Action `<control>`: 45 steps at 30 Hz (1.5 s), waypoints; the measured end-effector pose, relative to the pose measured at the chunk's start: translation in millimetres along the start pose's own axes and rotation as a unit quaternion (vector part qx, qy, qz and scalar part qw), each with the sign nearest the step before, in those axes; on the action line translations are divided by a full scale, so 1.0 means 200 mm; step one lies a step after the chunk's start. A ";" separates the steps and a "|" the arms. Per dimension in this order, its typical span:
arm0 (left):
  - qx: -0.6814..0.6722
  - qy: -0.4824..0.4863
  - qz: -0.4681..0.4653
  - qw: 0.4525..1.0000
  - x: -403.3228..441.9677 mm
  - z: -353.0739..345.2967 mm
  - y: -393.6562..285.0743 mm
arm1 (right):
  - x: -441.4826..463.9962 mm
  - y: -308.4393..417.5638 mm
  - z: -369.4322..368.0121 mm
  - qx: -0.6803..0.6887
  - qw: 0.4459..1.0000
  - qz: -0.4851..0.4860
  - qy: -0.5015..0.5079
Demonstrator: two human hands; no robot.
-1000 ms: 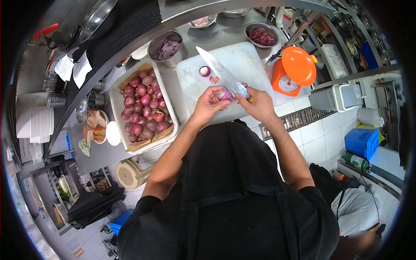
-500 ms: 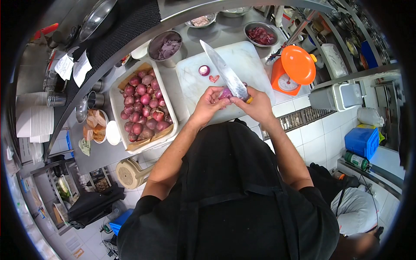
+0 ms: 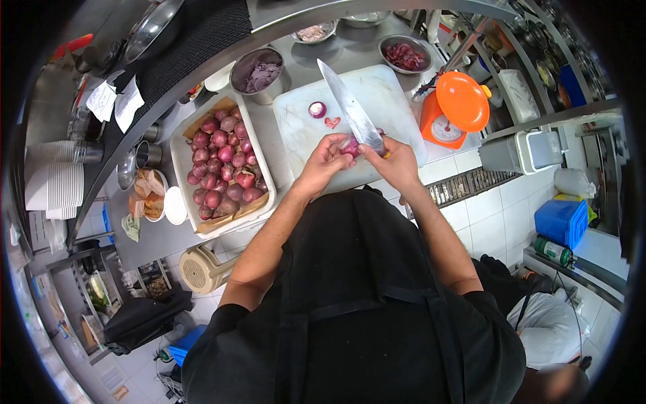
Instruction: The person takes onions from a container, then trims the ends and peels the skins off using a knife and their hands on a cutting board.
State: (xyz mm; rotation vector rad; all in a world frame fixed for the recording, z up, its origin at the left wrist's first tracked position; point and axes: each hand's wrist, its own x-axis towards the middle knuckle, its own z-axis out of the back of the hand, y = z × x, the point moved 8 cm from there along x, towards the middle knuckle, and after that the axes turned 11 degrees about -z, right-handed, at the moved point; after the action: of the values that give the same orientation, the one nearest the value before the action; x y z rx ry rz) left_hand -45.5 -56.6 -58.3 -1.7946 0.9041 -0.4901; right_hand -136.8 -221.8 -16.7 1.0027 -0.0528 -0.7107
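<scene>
My left hand [image 3: 326, 161] is closed around a red onion [image 3: 350, 146], held over the near part of a white cutting board [image 3: 296, 114]. In my right hand [image 3: 396, 165] is a large kitchen knife [image 3: 348, 101], its wide blade pointing away from me and to the left. The heel of the blade and my right thumb lie against the onion. Farther up the board sit a cut onion piece [image 3: 317, 109] and a small reddish scrap [image 3: 332, 122]. My fingers partly hide the onion and the knife's handle.
Left of the board stands a white tub [image 3: 270, 182] full of red onions. Behind are a steel pot [image 3: 237, 86] of sliced onion and a bowl [image 3: 425, 66] of dark red pieces. An orange scale [image 3: 449, 137] stands right. A person [image 3: 548, 330] is low at the right.
The knife has shifted slightly right, and my right thumb has moved up onto the blade's heel by the onion. More of the onion shows in my left hand.
</scene>
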 end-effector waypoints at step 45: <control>-0.066 -0.025 -0.018 0.997 0.04 0.04 -0.02 | 0.01 0.11 0.06 -0.084 0.995 0.048 0.031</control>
State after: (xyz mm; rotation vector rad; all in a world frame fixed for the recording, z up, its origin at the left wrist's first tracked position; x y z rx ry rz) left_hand -33.8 -56.3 -58.2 -1.9368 0.8888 -0.4143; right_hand -128.4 -224.3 7.9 0.8547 0.0127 -0.5863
